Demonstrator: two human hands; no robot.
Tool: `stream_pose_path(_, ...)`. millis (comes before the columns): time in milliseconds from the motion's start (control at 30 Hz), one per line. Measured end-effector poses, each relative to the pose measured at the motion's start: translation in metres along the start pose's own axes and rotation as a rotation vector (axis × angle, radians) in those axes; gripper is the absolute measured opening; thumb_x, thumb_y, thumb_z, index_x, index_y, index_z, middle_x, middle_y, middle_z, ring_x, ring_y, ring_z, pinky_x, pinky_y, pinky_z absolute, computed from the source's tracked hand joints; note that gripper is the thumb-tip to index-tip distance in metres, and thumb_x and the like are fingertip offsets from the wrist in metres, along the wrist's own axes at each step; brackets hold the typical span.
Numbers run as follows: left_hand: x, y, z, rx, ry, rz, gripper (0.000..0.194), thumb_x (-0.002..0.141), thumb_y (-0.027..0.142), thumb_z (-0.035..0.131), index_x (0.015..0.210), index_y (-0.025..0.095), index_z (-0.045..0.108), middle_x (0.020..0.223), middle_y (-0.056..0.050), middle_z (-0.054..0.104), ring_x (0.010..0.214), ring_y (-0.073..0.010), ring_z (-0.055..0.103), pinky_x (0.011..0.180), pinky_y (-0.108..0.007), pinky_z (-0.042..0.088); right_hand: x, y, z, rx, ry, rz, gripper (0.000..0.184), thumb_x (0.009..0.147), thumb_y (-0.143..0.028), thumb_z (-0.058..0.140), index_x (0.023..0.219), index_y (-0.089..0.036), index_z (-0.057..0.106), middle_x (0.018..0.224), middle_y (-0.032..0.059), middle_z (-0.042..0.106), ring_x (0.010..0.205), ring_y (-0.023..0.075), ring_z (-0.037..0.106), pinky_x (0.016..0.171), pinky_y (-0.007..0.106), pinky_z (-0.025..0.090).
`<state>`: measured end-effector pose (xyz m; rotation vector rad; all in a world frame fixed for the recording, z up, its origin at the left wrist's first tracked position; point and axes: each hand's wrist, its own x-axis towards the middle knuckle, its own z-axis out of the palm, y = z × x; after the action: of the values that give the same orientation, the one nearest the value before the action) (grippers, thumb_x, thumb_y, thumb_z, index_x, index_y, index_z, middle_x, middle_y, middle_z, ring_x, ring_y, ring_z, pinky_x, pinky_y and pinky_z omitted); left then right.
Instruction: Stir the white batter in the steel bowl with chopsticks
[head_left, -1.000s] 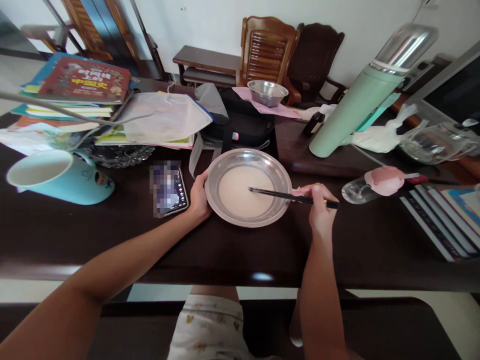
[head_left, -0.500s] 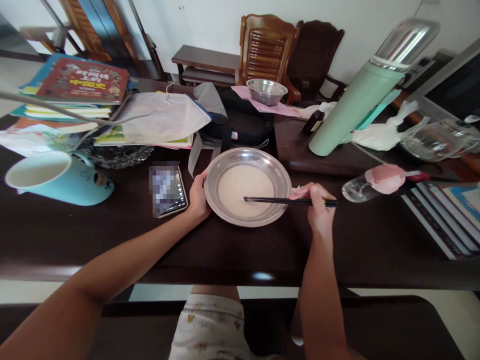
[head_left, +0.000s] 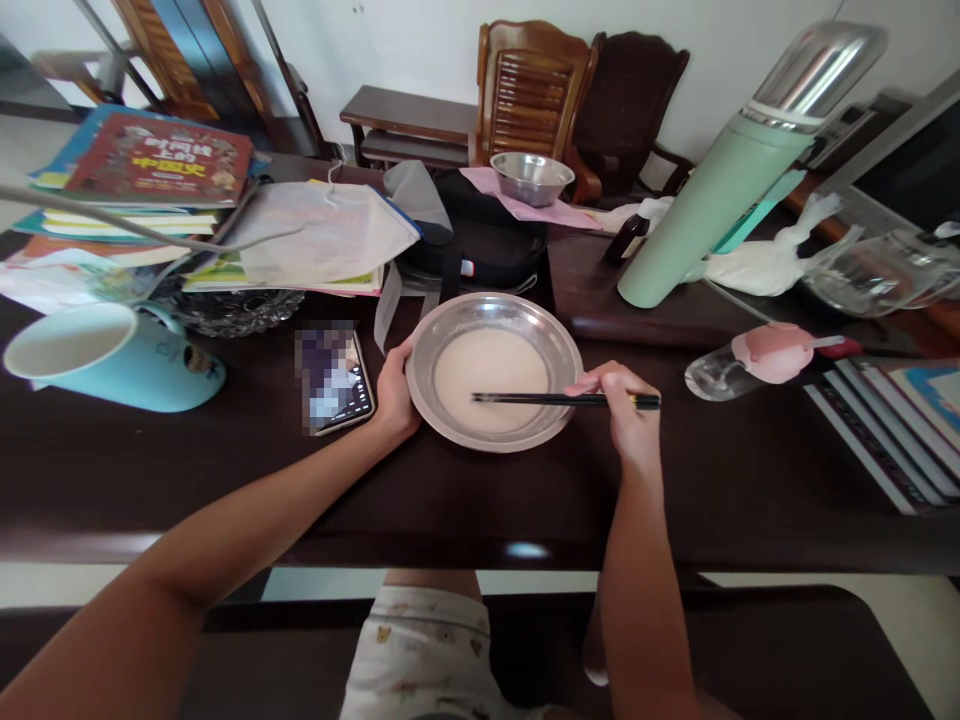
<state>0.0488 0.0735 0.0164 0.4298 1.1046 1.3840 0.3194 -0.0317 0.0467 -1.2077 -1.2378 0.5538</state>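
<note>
- Metal basin (head_left: 424, 385): positioned on the table (head_left: 450, 515), in front of the person, between both hands. Contents: pale, opaque liquid (head_left: 491, 365).
- Left hand (head_left: 396, 392): grip clamped on the left side of the metal basin, at the rim.
- Right hand (head_left: 622, 405): grip closed around the black chopsticks (head_left: 551, 400), near their rear end. Fingers lie at the right rim of the basin.
- Chopsticks: held together, extending leftward across the rim. The tips are at the liquid; immersion depth cannot be told.
- Phone (head_left: 345, 385): lies face up just beside the left hand; part of the screen is blurred.
- Light blue mug (head_left: 172, 370): located left of the phone.
- Pink-lidded bottle (head_left: 772, 355): located to the right of the right hand, near a stack of books (head_left: 885, 430).
- Green thermos (head_left: 712, 215): located beyond the right hand.
- Black bag (head_left: 495, 250): located behind the basin. A small steel bowl (head_left: 532, 180) rests on pink material (head_left: 487, 185) farther back.
</note>
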Motion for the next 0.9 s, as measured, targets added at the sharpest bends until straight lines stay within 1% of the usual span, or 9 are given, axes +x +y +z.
stream_pose_path(100,0.0004,0.0004,-0.0001,0.001,-0.012,0.0,0.028,0.072,0.045,0.089,0.08,0.023,0.074,0.078,-0.002,0.074,0.092,-0.0282,0.075,0.082,-0.038,0.064,0.0012,-0.0002,-0.0001,-0.088,0.023,-0.02,0.045,0.103,-0.067,0.072,0.086,-0.027,0.087,0.088,0.0054,0.088,0.088,0.0267,0.084,0.083,0.043,0.067)
stream_pose_path(233,0.0012,0.0015,-0.001,0.005,-0.017,-0.008,0.026,0.072,0.044,0.089,0.082,0.023,0.076,0.08,-0.003,0.076,0.094,-0.0288,0.075,0.082,-0.038,0.065,0.0007,0.0021,-0.0023,-0.023,0.172,-0.031,0.051,0.106,-0.067,0.067,0.082,-0.026,0.082,0.07,0.0024,0.082,0.068,0.024,0.08,0.07,0.039,0.064)
stream_pose_path(300,0.0014,0.0019,-0.0014,0.006,-0.01,-0.015,0.022,0.073,0.041,0.086,0.082,0.022,0.078,0.082,-0.003,0.078,0.091,-0.0259,0.074,0.079,-0.034,0.064,0.0003,0.0014,-0.002,0.008,0.118,-0.019,0.051,0.106,-0.068,0.066,0.081,-0.026,0.082,0.066,0.0015,0.079,0.062,0.0235,0.079,0.067,0.039,0.064)
stream_pose_path(400,0.0008,0.0021,-0.0008,0.0,-0.002,-0.011,0.017,0.075,0.038,0.083,0.079,0.022,0.08,0.081,-0.003,0.079,0.083,-0.022,0.07,0.075,-0.031,0.063,0.0009,-0.0013,-0.0002,-0.039,-0.012,-0.009,0.046,0.103,-0.067,0.071,0.085,-0.027,0.085,0.079,0.0035,0.086,0.076,0.0252,0.083,0.077,0.042,0.068)
stream_pose_path(500,-0.0006,0.0021,0.0007,-0.005,-0.002,-0.001,0.016,0.076,0.038,0.084,0.079,0.023,0.08,0.08,-0.002,0.079,0.083,-0.0233,0.071,0.075,-0.032,0.063,0.0021,-0.0013,-0.0001,-0.089,0.027,-0.022,0.043,0.103,-0.065,0.073,0.087,-0.027,0.087,0.088,0.0048,0.089,0.088,0.0263,0.085,0.083,0.042,0.067)
stream_pose_path(600,-0.0014,0.0022,0.0013,-0.008,-0.01,0.008,0.017,0.076,0.039,0.086,0.08,0.023,0.08,0.081,-0.003,0.079,0.088,-0.0262,0.074,0.078,-0.035,0.065,0.0018,0.0014,-0.0016,0.004,0.162,-0.028,0.046,0.105,-0.065,0.07,0.084,-0.027,0.084,0.072,0.0018,0.084,0.069,0.0232,0.081,0.07,0.039,0.064)
stream_pose_path(700,-0.0006,0.0021,0.0004,-0.001,-0.006,0.012,0.018,0.076,0.039,0.087,0.081,0.023,0.08,0.082,-0.002,0.079,0.09,-0.0254,0.074,0.081,-0.034,0.065,0.0006,0.0015,-0.0015,0.075,0.108,0.001,0.046,0.105,-0.065,0.07,0.082,-0.027,0.083,0.065,0.0001,0.08,0.058,0.0216,0.077,0.064,0.037,0.062)
stream_pose_path(800,0.001,0.0018,-0.0009,0.001,-0.013,-0.004,0.019,0.076,0.039,0.086,0.08,0.022,0.08,0.082,-0.003,0.079,0.088,-0.0253,0.074,0.079,-0.034,0.064,0.0004,-0.001,0.0,-0.005,-0.026,0.021,0.044,0.102,-0.066,0.073,0.085,-0.028,0.086,0.078,0.0027,0.086,0.075,0.0246,0.083,0.077,0.041,0.067)
stream_pose_path(900,0.0019,0.0017,-0.0017,-0.005,-0.018,-0.007,0.021,0.073,0.039,0.086,0.08,0.02,0.08,0.081,-0.003,0.079,0.086,-0.0231,0.073,0.077,-0.032,0.063,0.0013,-0.0008,-0.0001,-0.068,0.015,-0.005,0.043,0.101,-0.066,0.075,0.086,-0.027,0.087,0.087,0.0041,0.089,0.087,0.0259,0.085,0.084,0.042,0.067)
